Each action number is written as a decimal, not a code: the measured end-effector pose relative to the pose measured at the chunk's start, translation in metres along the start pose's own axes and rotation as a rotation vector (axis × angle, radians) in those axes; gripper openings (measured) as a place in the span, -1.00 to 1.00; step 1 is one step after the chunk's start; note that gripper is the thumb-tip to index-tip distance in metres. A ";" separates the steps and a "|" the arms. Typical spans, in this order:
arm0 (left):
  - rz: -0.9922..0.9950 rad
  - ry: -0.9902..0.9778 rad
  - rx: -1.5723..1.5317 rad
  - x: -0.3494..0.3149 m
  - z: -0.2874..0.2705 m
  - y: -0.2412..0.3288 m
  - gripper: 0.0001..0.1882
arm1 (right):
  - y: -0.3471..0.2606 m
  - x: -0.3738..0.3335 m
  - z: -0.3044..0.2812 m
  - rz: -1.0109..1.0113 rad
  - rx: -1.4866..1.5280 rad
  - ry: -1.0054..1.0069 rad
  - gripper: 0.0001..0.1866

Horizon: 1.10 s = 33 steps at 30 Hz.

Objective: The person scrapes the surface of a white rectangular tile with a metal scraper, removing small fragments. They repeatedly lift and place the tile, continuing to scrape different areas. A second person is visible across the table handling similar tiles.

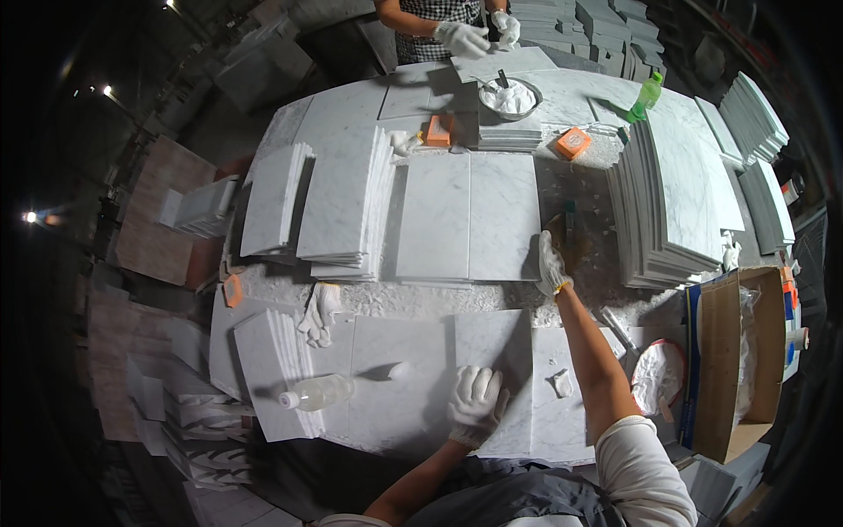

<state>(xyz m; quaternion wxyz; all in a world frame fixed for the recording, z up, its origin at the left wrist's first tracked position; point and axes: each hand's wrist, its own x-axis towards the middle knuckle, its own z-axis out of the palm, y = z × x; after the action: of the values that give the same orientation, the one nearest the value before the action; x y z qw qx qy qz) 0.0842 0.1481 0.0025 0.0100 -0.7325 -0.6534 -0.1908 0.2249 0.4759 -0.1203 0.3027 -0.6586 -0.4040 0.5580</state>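
My left hand (477, 404), in a white knit glove, rests on a grey-white marble tile (493, 338) close to my body. Its fingers are curled and pressed together, and their tips and anything under them are hidden. My right hand (551, 265), also gloved, reaches forward with its fingers stretched out flat. It lies against the right edge of a marble tile (503, 215), which sits side by side with another tile (435, 220) on the middle of the table.
Tile stacks (344, 193) stand left of the middle, and a taller stack (672, 189) at the right. Nearer are a clear bottle (318, 393), loose gloves (321, 312), a bowl of white paste (659, 376) and a cardboard box (738, 360). Across the table works another gloved person (439, 35).
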 end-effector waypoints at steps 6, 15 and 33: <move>0.031 0.089 0.069 0.001 0.002 0.001 -0.62 | -0.019 -0.019 -0.001 0.106 0.190 -0.063 -0.14; 0.010 0.063 0.026 0.003 -0.003 0.004 -0.64 | -0.008 -0.004 0.005 0.011 0.138 -0.019 -0.21; -0.053 0.194 -0.030 0.006 -0.010 0.010 -0.60 | -0.049 -0.040 0.005 -0.080 0.031 -0.030 -0.13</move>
<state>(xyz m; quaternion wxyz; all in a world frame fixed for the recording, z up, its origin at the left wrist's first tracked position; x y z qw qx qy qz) 0.0920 0.1495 0.0155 0.0570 -0.6930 -0.6657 -0.2708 0.2081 0.4651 -0.0597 0.3291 -0.6287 -0.4258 0.5614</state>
